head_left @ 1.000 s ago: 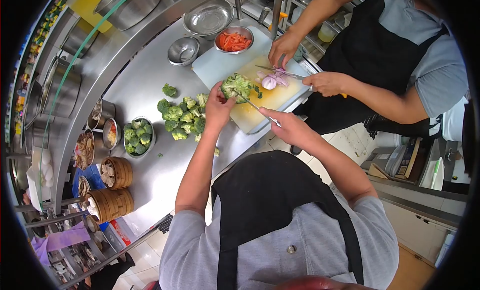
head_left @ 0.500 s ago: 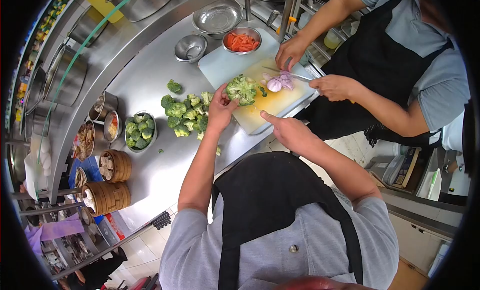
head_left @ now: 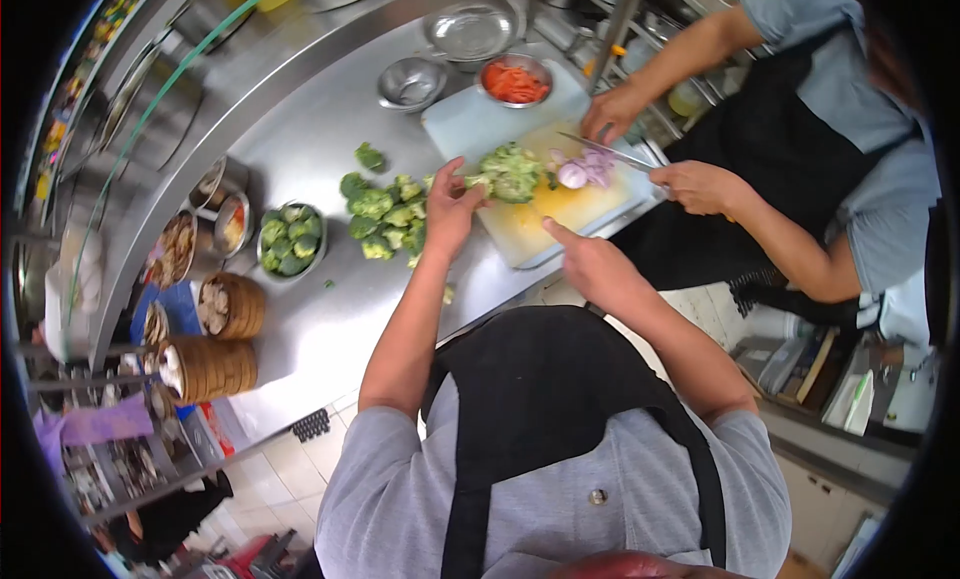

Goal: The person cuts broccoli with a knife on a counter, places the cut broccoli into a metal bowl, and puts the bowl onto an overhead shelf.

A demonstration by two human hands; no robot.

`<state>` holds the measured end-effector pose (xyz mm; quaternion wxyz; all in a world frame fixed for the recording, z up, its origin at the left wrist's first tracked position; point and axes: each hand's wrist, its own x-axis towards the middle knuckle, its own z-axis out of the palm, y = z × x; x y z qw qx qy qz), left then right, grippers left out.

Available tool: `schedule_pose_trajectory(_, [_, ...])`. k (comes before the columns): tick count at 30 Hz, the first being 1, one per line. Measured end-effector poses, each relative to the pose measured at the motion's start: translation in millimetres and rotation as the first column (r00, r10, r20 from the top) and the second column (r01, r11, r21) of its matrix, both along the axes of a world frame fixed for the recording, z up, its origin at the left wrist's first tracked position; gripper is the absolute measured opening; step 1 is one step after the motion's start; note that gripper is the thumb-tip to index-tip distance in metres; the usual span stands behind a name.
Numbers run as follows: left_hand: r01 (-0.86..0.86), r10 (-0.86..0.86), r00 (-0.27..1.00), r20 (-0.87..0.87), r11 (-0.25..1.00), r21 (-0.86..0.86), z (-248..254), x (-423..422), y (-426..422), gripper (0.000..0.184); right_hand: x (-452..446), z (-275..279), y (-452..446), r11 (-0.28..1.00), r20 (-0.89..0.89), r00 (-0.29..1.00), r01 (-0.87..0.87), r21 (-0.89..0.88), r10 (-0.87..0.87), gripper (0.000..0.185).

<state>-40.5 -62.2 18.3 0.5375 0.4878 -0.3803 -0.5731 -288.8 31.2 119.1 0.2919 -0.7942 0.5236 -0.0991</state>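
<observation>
My left hand is at the left edge of the cutting board, with thumb and fingers pinched on a small pale-green broccoli floret. Right beside it, a larger broccoli head lies on the yellow-stained cutting board. Over the board's near edge is my right hand, its index finger stretched forward and the other fingers curled under. Whatever those fingers hold is hidden. Cut broccoli florets are heaped on the steel counter, left of my left hand.
A co-worker's hands work a knife beside sliced purple onion. Behind stand a bowl of red strips and an empty steel bowl. Leftward are a bowl of broccoli and bamboo steamers.
My left hand has drawn left, away from the broccoli head, with a floret between its fingers. My right hand stays near the board's near edge. The whole view has shifted slightly.
</observation>
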Motion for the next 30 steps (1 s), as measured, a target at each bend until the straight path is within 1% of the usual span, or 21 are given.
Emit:
schedule_pose_trajectory(1, [-0.042,0.044,0.998,-0.054,0.998,0.036,6,6,5,0.058,-5,-2,2,1.0,0.035,0.999,0.006,0.019,-0.006,0.065])
schedule_pose_trajectory(2, [-0.092,0.093,0.995,-0.039,0.995,0.038,8,17,9,0.058,-9,-4,3,0.999,0.071,0.997,0.003,0.041,-0.006,0.065])
schedule_pose_trajectory(4, [-0.007,0.004,0.953,-0.304,1.0,-0.01,9,45,22,0.052,-11,-5,5,1.0,0.068,0.998,0.015,0.024,-0.017,0.064])
schedule_pose_trajectory(6, [-0.093,0.085,0.945,-0.316,0.996,-0.012,15,77,40,0.048,-9,-9,6,0.993,0.047,0.995,0.087,0.077,-0.091,0.064])
schedule_pose_trajectory(7, [-0.168,0.166,0.986,-0.025,0.983,-0.068,21,93,52,0.047,-13,-19,7,0.996,0.054,0.996,0.073,0.041,-0.075,0.064])
schedule_pose_trajectory(8, [-0.212,0.24,0.934,0.263,0.968,-0.132,26,104,62,0.046,-15,-28,7,0.998,0.06,0.996,0.07,0.002,-0.07,0.064])
schedule_pose_trajectory(11, [-0.362,0.57,0.692,0.442,0.805,-0.471,17,176,84,0.039,-11,-24,6,0.996,0.024,0.996,0.084,0.03,-0.084,0.064])
schedule_pose_trajectory(12, [-0.389,0.621,0.478,0.621,0.784,-0.484,37,194,96,0.037,-11,-20,6,0.994,-0.003,0.995,0.099,0.05,-0.099,0.063])
schedule_pose_trajectory(13, [-0.408,0.62,0.229,0.75,0.761,-0.504,57,208,106,0.035,-5,-9,6,0.986,-0.057,0.99,0.136,0.094,-0.131,0.064])
schedule_pose_trajectory(14, [-0.408,0.622,0.228,0.749,0.76,-0.506,59,224,110,0.035,-6,-10,5,0.986,-0.056,0.99,0.136,0.092,-0.131,0.064])
schedule_pose_trajectory(16, [-0.393,0.585,0.072,0.808,0.761,-0.516,55,248,112,0.033,-10,-16,5,0.994,-0.028,0.994,0.103,0.033,-0.102,0.063])
schedule_pose_trajectory(17, [-0.388,0.583,0.078,0.809,0.765,-0.514,48,254,111,0.033,-12,-18,6,0.993,-0.03,0.994,0.111,0.034,-0.11,0.063])
schedule_pose_trajectory(19, [0.013,0.534,-0.028,0.845,0.846,-0.534,30,261,108,0.028,-15,-19,4,0.997,-0.028,0.997,0.078,0.019,-0.078,0.062])
schedule_pose_trajectory(20, [0.023,0.534,-0.015,0.846,0.846,-0.533,24,265,109,0.028,-16,-20,4,0.995,-0.034,0.995,0.093,0.019,-0.093,0.062])
schedule_pose_trajectory(22, [0.045,0.395,0.016,0.919,0.917,-0.395,14,266,112,0.023,-20,-16,8,0.999,0.038,0.998,0.039,0.025,-0.04,0.067])
schedule_pose_trajectory(23, [0.052,0.434,-0.033,0.9,0.9,-0.433,17,259,111,0.022,-18,-5,10,0.994,0.028,0.998,0.057,0.097,-0.06,0.065])
schedule_pose_trajectory(24, [0.063,0.475,-0.071,0.877,0.88,-0.472,27,247,110,0.021,-24,-14,12,0.999,0.029,0.999,0.029,0.04,-0.03,0.065])
schedule_pose_trajectory(26, [0.08,0.509,0.014,0.861,0.858,-0.508,32,210,89,0.026,-25,-13,16,0.999,0.027,0.999,0.019,0.031,-0.02,0.065])
schedule_pose_trajectory(28, [0.034,0.565,0.268,0.78,0.804,-0.594,27,163,65,0.028,-26,-17,19,0.999,-0.001,0.999,0.04,0.008,-0.04,0.065])
schedule_pose_trajectory(29, [-0.013,0.359,0.538,0.763,0.908,-0.419,39,125,54,0.032,-27,-18,21,1.0,-0.006,1.0,0.022,-0.017,-0.022,0.064])
schedule_pose_trajectory(30, [0.031,0.237,0.666,0.707,0.939,-0.343,29,96,34,0.039,-29,-19,23,0.999,-0.01,1.0,0.029,-0.018,-0.029,0.064])
